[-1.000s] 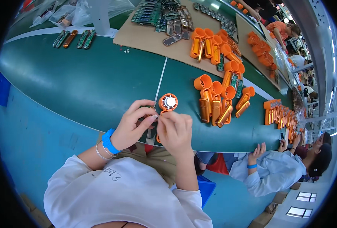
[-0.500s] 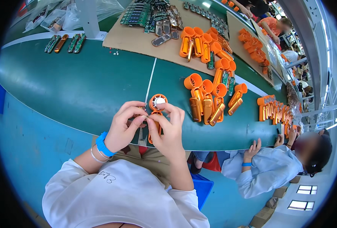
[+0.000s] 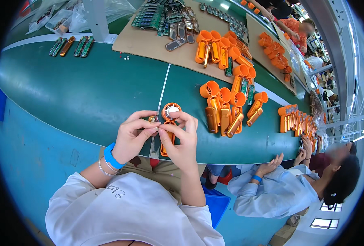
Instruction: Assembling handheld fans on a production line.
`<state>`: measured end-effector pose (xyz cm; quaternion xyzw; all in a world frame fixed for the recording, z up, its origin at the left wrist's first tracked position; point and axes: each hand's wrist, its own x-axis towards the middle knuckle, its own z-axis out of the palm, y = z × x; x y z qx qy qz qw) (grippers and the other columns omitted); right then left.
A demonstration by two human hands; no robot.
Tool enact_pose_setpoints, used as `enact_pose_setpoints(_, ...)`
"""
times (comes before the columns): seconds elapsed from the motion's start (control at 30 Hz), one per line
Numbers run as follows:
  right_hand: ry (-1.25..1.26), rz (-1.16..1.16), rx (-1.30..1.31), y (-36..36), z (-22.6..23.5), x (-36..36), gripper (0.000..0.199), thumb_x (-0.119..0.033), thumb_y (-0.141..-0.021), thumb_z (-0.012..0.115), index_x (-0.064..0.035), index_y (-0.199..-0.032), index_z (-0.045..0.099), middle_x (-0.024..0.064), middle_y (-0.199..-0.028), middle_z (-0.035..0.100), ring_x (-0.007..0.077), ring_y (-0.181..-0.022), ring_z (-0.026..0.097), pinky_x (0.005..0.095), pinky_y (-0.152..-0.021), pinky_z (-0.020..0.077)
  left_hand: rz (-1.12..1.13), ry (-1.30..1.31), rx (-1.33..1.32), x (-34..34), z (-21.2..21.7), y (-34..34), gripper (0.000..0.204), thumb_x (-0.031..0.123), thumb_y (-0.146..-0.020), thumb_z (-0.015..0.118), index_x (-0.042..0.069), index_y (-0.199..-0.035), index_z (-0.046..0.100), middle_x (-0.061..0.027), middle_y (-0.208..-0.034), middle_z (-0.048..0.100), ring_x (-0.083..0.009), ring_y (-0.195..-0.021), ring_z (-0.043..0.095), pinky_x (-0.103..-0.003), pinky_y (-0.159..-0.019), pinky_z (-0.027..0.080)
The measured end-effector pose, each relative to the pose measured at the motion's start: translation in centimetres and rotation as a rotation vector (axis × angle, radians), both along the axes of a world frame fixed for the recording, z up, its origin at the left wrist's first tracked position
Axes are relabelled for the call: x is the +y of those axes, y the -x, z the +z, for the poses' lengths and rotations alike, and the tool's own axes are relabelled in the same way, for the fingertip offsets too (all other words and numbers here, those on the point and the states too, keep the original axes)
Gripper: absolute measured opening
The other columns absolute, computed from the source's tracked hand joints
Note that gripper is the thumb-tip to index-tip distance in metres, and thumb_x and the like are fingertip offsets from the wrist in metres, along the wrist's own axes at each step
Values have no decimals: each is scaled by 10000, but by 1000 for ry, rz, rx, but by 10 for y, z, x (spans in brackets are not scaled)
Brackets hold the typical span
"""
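Note:
An orange handheld fan housing [image 3: 171,107] with a round white hub lies in front of me, its handle [image 3: 164,148] pointing toward the table's near edge. My left hand [image 3: 135,133] is closed in a pinch. At its fingers shows a small gold metallic part [image 3: 152,119], mostly covered. My right hand [image 3: 182,139] lies partly over the fan handle, thumb and fingertips pinched together against the left fingertips. What sits between the right fingertips is too small to make out.
Orange fan housings with glossy copper-coloured covers [image 3: 224,117] stand grouped to the right. Green circuit boards [image 3: 149,18] lie on brown cardboard [image 3: 145,45] beyond. More boards [image 3: 83,46] lie at far left. A co-worker in a light blue shirt [image 3: 272,194] sits at right.
My hands stay joined at the same spot, the fingers shifting slightly so more of the gold part shows. The co-worker at right has leaned and moved their hands.

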<state>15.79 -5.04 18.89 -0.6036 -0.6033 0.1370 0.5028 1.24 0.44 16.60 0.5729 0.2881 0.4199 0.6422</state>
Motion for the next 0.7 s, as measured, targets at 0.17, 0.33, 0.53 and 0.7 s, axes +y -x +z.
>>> enact_pose_setpoints(0.17,-23,-49,-5,4,-4,-1,165,-6,-693,716,-69,-844,697,85,-1092,539,225,-961,462,310,-785,410,1,-14,40,2,1,-1,169,-8,-881,579,-12,-1029,659,-137,-1208,509,-198,-995,598,-276,-812,549)
enact_pose_setpoints(0.33,-23,-18,242,4,-19,3,135,-16,-689,723,-62,-807,679,69,-1079,523,219,-941,453,307,-774,408,-60,37,20,2,6,6,292,14,-925,516,4,-1211,574,-139,-1224,522,-183,-1039,576,-289,-844,525)
enact_pose_setpoints(0.53,43,-3,399,-4,-15,2,120,5,-735,708,-23,-847,674,72,-1021,473,168,-910,482,281,-802,412,-273,376,-124,7,9,16,444,70,-960,481,-12,-1382,371,-100,-1183,572,-147,-1036,572,-289,-895,476)
enact_pose_setpoints(0.7,246,21,408,-7,6,0,63,60,-774,652,44,-833,638,6,-708,473,61,-623,402,209,-543,324,-325,438,-85,10,11,18,464,47,-892,594,33,-1331,445,-107,-1113,589,-115,-920,592,-236,-734,511)
